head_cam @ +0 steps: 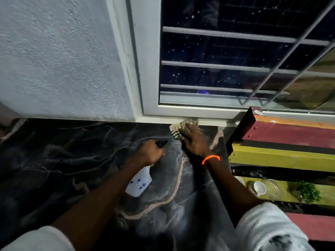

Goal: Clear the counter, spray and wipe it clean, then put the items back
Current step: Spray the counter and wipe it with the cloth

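Note:
The counter (76, 160) is black marble with pale veins. My left hand (147, 153) grips a white spray bottle (139, 183) by its black trigger head; the bottle body hangs below my wrist, over the counter's middle. My right hand (194, 140), with an orange band at the wrist, presses flat on a beige checked cloth (178, 128) at the back of the counter, just under the window frame. Most of the cloth lies hidden beneath my fingers.
A grey textured wall (59, 60) and a white window frame (145, 69) with metal bars close off the back. At the right stands a painted wooden slat rack (282, 156) holding white cups (259, 187), a glass bowl (271, 186) and green herbs (308, 192).

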